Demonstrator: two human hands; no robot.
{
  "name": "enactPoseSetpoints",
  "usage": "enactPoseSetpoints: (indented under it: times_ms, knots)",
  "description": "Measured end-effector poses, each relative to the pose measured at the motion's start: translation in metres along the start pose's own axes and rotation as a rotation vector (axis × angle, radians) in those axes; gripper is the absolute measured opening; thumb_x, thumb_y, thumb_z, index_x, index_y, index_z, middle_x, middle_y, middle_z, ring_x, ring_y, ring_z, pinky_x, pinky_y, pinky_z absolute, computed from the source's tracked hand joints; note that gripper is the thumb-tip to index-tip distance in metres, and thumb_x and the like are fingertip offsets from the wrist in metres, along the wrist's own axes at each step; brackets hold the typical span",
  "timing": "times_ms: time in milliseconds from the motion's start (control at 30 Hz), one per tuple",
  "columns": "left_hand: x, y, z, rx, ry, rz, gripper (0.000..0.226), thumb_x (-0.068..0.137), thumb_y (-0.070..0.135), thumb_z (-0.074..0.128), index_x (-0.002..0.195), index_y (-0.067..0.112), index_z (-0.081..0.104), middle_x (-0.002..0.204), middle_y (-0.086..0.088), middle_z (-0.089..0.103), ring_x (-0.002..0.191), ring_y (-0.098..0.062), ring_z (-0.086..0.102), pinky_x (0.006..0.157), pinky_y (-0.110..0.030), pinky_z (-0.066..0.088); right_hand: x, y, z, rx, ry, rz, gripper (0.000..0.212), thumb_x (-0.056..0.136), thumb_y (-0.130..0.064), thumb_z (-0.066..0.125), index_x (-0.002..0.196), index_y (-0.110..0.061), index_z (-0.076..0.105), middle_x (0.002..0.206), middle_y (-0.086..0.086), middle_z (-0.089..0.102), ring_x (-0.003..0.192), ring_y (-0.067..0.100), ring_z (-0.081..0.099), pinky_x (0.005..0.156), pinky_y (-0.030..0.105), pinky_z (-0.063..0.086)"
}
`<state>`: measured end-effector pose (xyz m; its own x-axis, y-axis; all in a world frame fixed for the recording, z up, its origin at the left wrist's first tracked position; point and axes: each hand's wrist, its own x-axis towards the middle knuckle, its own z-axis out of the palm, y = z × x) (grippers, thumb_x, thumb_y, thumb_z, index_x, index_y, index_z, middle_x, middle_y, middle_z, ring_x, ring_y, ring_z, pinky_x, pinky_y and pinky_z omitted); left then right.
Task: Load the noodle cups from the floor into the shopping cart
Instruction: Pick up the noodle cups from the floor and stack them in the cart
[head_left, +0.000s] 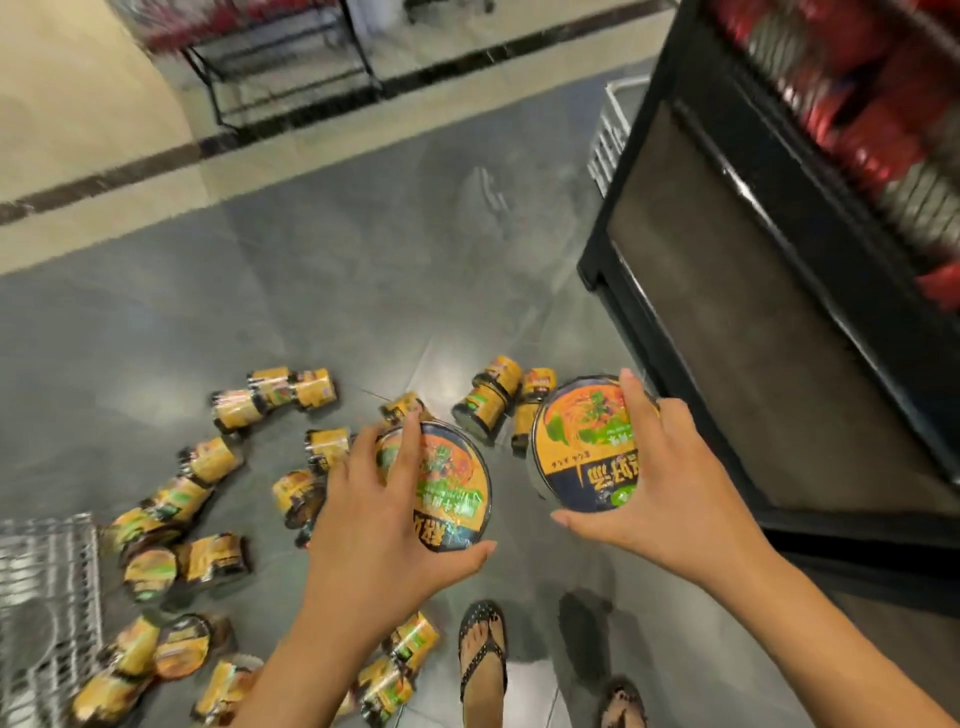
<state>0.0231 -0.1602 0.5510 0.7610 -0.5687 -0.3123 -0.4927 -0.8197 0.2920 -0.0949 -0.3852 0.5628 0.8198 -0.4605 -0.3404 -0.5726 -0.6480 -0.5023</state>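
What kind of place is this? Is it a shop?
Most likely a supermarket aisle. A black display shelf holds rows of red packets, a wire shopping cart stands at the lower left, and many identical noodle cups lie on the tiled floor.

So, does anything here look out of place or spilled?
Yes. Many noodle cups lie scattered over the grey floor, most tipped on their sides and pointing in different directions, beside the wire cart at the lower left. The left hand and right hand each hold one cup.
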Motion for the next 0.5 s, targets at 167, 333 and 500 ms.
enactPoseSetpoints:
  times_ms: [167, 333, 500]
  knots:
    - [-0.071, -0.001, -0.049, -0.047, -0.014, -0.150, 0.130, 0.051, 0.095, 0.044, 0.147, 0.038, -0.023, 0.156, -0.004, 0.003, 0.138, -0.027, 0.017, 0.110, -0.038, 0.031, -0.036, -0.056, -0.033, 0.090, -0.124, -0.007, 0.130, 0.048, -0.066, 0.081, 0.148, -0.046, 0.001, 0.112, -0.008, 0.030, 0.117, 0.017, 0.046, 0.086, 0.023, 0.036]
    - [-0.154, 0.019, -0.076, -0.120, 0.031, -0.398, 0.132, 0.049, 0.098, 0.040, 0.148, 0.036, -0.022, 0.156, -0.001, 0.003, 0.139, -0.022, 0.015, 0.111, -0.033, 0.028, -0.073, -0.093, -0.048, 0.078, -0.307, -0.120, 0.138, 0.040, -0.082, 0.067, 0.151, -0.038, -0.003, 0.137, -0.004, 0.029, 0.131, 0.018, 0.035, 0.103, 0.032, 0.038]
    - [-0.239, 0.053, -0.072, -0.226, 0.195, -0.675, 0.137, 0.041, 0.103, 0.030, 0.152, 0.033, -0.010, 0.152, -0.001, 0.014, 0.137, -0.026, 0.022, 0.108, -0.038, 0.033, -0.113, -0.098, -0.066, -0.033, -0.372, -0.332, 0.136, 0.037, -0.089, 0.061, 0.148, -0.040, 0.000, 0.138, -0.006, 0.030, 0.129, 0.019, 0.041, 0.101, 0.037, 0.043]
